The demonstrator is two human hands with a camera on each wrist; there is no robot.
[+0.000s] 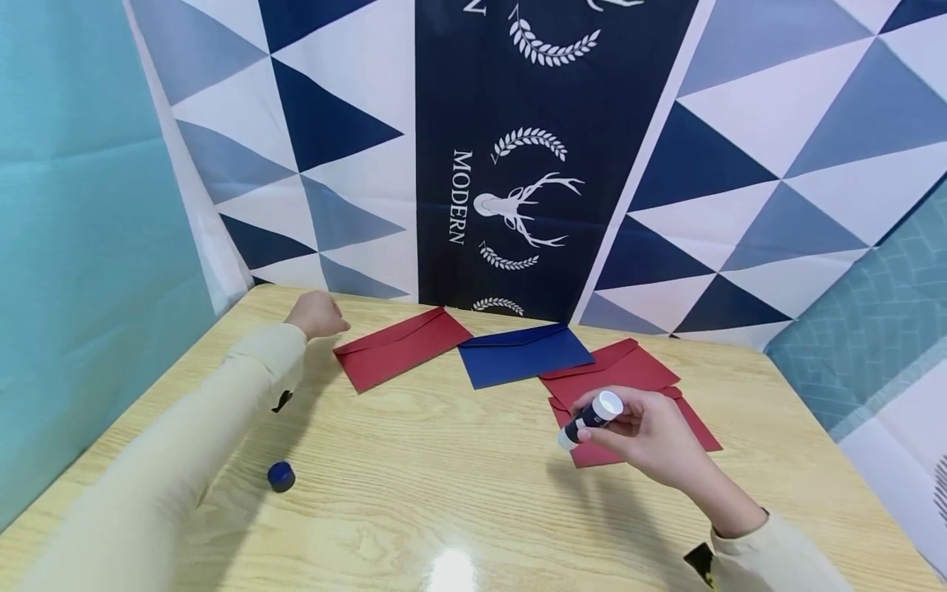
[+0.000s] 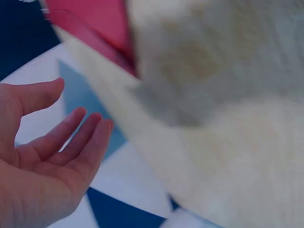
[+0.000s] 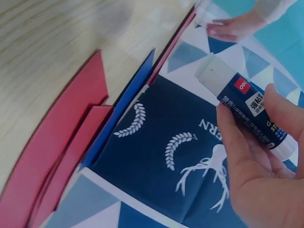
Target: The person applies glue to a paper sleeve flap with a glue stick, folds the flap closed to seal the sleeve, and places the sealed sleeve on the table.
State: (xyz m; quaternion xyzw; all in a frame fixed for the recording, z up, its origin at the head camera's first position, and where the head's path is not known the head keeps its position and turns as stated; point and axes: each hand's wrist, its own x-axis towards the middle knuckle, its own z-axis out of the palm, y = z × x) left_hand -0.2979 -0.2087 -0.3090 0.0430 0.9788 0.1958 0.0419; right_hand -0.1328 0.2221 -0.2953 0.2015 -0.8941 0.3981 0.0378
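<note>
My right hand [image 1: 658, 436] pinches a dark blue and white glue stick [image 3: 251, 102] between thumb and fingers, held above the two red envelopes [image 1: 632, 366] on the right. Its white end, uncapped, shows in the right wrist view. My left hand [image 2: 57, 156] holds nothing; in the left wrist view its fingers are relaxed, slightly bent and apart from the thumb. It hovers just left of another red envelope [image 1: 403, 345]. Between the red envelopes lies a blue envelope [image 1: 525, 353]. A dark blue cap [image 1: 281, 476] sits on the table beside the left forearm.
The wooden table [image 1: 385, 493] ends at a patterned cloth backdrop [image 1: 510, 164] behind the envelopes. A teal sheet [image 1: 81, 230] hangs along the left side.
</note>
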